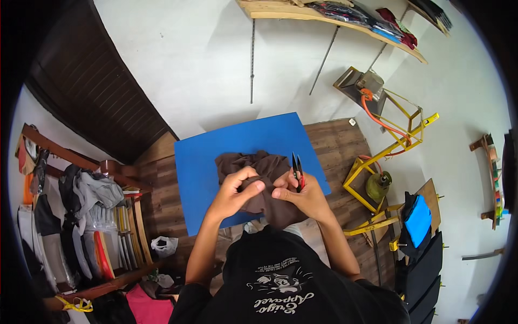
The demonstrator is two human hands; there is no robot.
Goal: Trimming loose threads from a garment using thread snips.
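Observation:
A dark brown cloth garment lies bunched on the blue tabletop, with its near part lifted between my hands. My left hand is closed on the cloth, thumb pressed over it. In my right hand are small thread snips with dark blades pointing away from me and some red at the handle. The thumb and fingers of that same hand also touch the cloth. Folds hide some of the fingertips, and whether the snips' blades touch the fabric cannot be told.
At left stands a wooden rack packed with clothes and boards. A yellow metal frame with an orange hose and a green gas cylinder is to the right. Packed garments fill a wooden shelf on the far wall.

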